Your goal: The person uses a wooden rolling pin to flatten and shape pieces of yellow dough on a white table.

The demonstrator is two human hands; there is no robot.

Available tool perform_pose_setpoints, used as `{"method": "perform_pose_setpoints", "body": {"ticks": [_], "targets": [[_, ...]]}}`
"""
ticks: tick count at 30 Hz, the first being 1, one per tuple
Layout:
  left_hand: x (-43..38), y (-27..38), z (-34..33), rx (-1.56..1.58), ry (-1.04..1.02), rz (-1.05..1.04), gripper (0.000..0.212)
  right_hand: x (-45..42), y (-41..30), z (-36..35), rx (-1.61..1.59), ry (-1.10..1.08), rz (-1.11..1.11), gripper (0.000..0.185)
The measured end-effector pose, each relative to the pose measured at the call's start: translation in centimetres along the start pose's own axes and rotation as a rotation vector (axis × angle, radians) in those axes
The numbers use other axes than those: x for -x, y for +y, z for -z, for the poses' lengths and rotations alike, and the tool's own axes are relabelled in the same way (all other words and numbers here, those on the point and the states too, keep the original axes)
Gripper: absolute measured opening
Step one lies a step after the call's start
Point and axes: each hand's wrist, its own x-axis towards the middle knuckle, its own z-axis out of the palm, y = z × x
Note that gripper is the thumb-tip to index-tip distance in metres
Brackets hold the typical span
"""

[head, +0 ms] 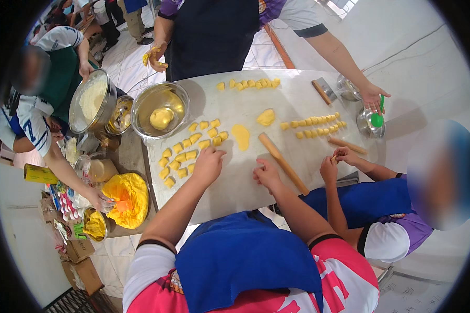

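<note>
My left hand [208,165] is over the table beside several cut pieces of yellow dough [180,157], its fingertips close to the nearest piece. Whether they touch it is hard to tell. My right hand [267,175] hovers with loosely bent fingers and nothing visible in it, left of a wooden rolling pin [284,163]. Beyond my hands lies a flattened oval of dough [241,137]. A rounder dough lump [266,117] sits to its right, past the pin's far end.
Dough rows [315,122] and a thinner rolling pin [347,145] lie at right, a bench scraper [324,91] at far right. A steel bowl [160,110] holds dough. Co-workers stand left, opposite and right; one holds a green scoop [377,117], another reaches into a yellow bag [135,195].
</note>
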Motion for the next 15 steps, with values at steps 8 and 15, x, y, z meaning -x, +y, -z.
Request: {"method": "perform_pose_setpoints", "body": {"ticks": [8, 15], "targets": [[-10.5, 1.3, -2.6, -0.508, -0.227, -0.291, 0.044, 5.3, 3.2, 3.5, 0.107, -0.053, 0.069, 0.039], [-11.8, 0.5, -1.8, -0.601, -0.285, -0.261, 0.051, 6.6, 3.9, 5.6, 0.191, 0.037, 0.199, 0.037]]}}
